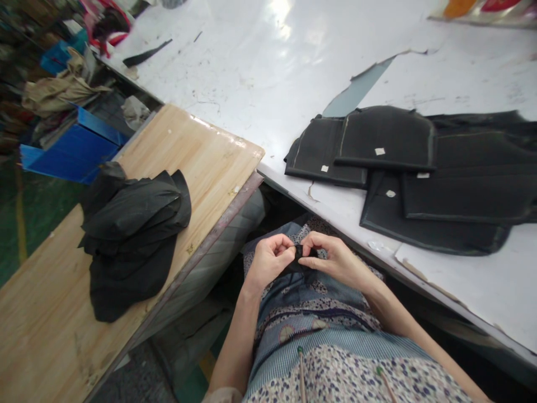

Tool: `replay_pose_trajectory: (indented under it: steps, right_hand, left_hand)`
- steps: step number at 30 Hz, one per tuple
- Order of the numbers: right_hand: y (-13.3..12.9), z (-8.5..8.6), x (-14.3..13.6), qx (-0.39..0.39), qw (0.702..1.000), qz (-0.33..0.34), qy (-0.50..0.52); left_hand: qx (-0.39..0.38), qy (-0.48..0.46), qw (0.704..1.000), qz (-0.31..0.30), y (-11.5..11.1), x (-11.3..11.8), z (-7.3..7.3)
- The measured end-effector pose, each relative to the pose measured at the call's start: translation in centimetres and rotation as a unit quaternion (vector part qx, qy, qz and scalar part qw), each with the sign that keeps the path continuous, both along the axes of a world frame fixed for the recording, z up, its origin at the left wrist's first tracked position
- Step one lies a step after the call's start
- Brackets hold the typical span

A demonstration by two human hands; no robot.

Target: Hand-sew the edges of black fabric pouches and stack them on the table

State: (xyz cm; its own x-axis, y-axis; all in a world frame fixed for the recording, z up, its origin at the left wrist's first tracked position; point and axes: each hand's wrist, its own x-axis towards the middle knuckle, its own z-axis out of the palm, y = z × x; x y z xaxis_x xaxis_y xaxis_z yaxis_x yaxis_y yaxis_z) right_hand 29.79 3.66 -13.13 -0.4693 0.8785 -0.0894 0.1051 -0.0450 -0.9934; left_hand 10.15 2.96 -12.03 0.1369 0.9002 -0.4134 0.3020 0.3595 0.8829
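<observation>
Over my lap, my left hand [274, 257] and my right hand [325, 254] meet, both closed in a pinch. Between their fingertips is a small piece of black fabric [298, 252], bunched up and mostly covered by the fingers. More dark cloth seems to lie under the hands, but its outline is lost against the patterned apron [310, 313]. To the right, folded black fabric pieces [386, 137] with small white stickers lie overlapping on the white table. On the left, a crumpled heap of black fabric [134, 224] rests on the wooden board.
The white table [235, 73] has a torn covering [361, 84] and an edge close to my right forearm. A wooden board [210, 162] on a padded grey support stands to the left. Beyond it are a blue box [75, 148] and piled cloth [54, 89]. A black strip [146, 54] lies far back.
</observation>
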Motion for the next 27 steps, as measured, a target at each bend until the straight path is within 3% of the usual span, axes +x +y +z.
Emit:
replay_pose_trajectory:
  steps: [6, 14, 27]
  right_hand:
    - [-0.3, 0.5, -0.7, 0.065, 0.997, -0.026, 0.021]
    - [-0.5, -0.1, -1.2, 0.058, 0.995, -0.072, 0.020]
    - [-0.5, -0.2, -1.4, 0.067, 0.995, -0.072, 0.011]
  left_hand:
    - [-0.023, -0.043, 0.999, -0.007, 0.4, -0.1, 0.3]
    - [-0.055, -0.123, 0.990, -0.043, 0.4, -1.5, 0.9]
    - [0.064, -0.038, 0.992, -0.101, 0.5, -1.9, 1.0]
